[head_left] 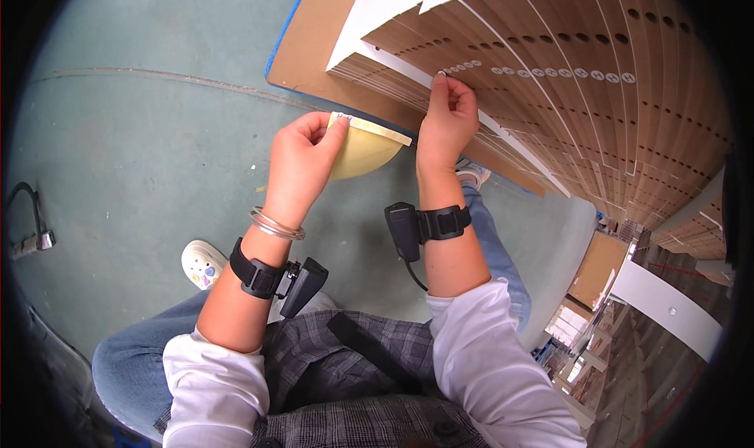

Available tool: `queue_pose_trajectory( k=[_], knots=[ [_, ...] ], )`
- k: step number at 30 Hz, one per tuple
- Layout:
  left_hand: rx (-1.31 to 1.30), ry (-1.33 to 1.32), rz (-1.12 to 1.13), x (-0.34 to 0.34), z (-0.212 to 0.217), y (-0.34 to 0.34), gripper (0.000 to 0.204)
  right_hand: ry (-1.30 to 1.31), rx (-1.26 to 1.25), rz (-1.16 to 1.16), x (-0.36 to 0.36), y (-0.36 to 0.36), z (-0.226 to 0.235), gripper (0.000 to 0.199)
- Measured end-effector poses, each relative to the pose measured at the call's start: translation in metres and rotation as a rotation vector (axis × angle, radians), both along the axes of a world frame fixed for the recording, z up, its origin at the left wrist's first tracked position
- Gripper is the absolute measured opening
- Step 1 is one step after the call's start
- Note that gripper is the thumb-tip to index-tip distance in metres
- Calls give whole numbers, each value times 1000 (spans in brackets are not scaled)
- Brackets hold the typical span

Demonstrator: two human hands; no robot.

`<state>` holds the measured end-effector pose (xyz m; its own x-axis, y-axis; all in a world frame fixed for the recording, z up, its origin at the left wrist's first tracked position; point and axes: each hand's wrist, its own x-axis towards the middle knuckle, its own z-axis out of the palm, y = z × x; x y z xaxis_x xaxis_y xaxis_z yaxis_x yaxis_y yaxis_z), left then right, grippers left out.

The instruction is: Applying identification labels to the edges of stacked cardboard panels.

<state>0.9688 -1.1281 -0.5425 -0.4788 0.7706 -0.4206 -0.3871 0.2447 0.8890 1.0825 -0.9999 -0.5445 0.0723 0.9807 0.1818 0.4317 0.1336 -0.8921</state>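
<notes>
My left hand [302, 161] is closed on a curved sheet of stickers [365, 153], yellow on its back with a pale strip along the top edge. Thumb and forefinger pinch its left corner. My right hand [449, 126] reaches to the stacked panels [542, 47], whose brown edges have rows of dark round holes. Its thumb and forefinger are pinched at a panel edge, on a small white round sticker [441, 73] partly hidden by the fingertips. A row of white round stickers [561, 73] runs rightward from there across several panel edges.
The panels rest on brown board [314, 36] with a blue edge, over a green floor [157, 134]. At far left lies a dark hose-like piece [35, 224]. More panels and a white curved strip [667, 310] are at right. My shoe [203, 264] is below left.
</notes>
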Motion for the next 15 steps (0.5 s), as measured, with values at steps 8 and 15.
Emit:
queue_pose_trajectory(
  k=[8, 15],
  knots=[
    [6, -11, 1, 1, -1, 1, 22, -2, 145, -35, -4, 4, -10, 12],
    [4, 38, -2, 2, -3, -1, 23, -196, -65, -147, -2, 0, 12, 15]
  ],
)
